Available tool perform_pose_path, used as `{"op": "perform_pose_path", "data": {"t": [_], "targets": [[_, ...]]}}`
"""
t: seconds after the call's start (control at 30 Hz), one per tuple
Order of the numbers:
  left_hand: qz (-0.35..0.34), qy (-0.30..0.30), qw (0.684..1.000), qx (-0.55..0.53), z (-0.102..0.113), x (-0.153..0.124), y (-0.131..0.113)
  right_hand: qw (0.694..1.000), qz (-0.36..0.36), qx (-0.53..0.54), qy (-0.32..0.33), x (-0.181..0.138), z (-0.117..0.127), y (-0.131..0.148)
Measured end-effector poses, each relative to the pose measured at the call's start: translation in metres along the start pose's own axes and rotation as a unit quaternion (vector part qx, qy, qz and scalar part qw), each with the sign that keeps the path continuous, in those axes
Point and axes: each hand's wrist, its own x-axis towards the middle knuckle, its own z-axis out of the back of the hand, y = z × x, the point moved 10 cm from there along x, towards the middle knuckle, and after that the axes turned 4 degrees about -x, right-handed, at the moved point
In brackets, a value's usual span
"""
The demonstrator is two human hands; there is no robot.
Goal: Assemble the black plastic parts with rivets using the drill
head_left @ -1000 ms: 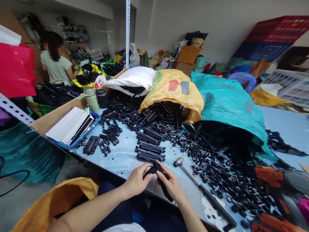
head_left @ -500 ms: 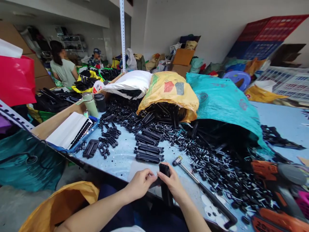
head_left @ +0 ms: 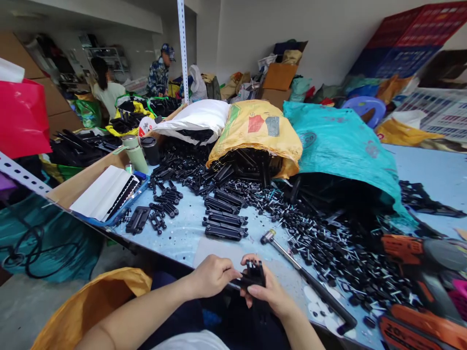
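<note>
My right hand (head_left: 268, 287) is closed around a black plastic bracket-like part (head_left: 255, 271), with its slotted end up, over the table's front edge. My left hand (head_left: 215, 276) pinches a slim dark piece (head_left: 236, 283) against the side of that part; its exact kind is partly hidden by my fingers. Beyond my hands lies a row of black plastic arms (head_left: 225, 227), side by side. To the right rests a hammer (head_left: 297, 267) with a yellowish tip and a black handle. Smaller black link pieces (head_left: 166, 204) lie farther left, beside a flat black part (head_left: 137, 219).
A heap of screws and black caps (head_left: 328, 253) spreads at right, near an orange power drill (head_left: 408, 253). White (head_left: 204, 119), yellow (head_left: 255, 126) and teal sacks (head_left: 339, 146) stand behind. A tray with papers (head_left: 105, 194) sits left. Two people are in the background.
The black part in my right hand has turned so its slotted end shows, and my left hand has moved slightly against it. In the background, one person now stands upright.
</note>
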Motion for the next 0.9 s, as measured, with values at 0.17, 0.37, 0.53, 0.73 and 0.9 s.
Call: {"op": "perform_pose_path", "data": {"t": [0.17,0.37,0.53,0.73,0.9], "targets": [[-0.102,-0.015,0.994,-0.026,-0.002,-0.007,-0.006,0.998,0.018,0.01,0.066,-0.005,-0.018,-0.002],[-0.058,0.021,0.998,-0.024,-0.01,-0.005,0.0,0.999,0.023,0.039,0.015,0.0,-0.002,-0.009],[-0.126,-0.039,0.978,0.164,-0.005,0.003,-0.024,0.995,-0.006,0.014,-0.096,0.008,0.019,-0.006],[-0.145,-0.04,0.974,0.169,-0.015,0.007,-0.016,0.983,-0.05,0.012,-0.176,0.012,0.025,-0.007],[-0.061,-0.105,0.991,0.05,0.001,0.008,0.003,0.978,-0.015,-0.008,-0.206,0.012,0.035,-0.004]]}}
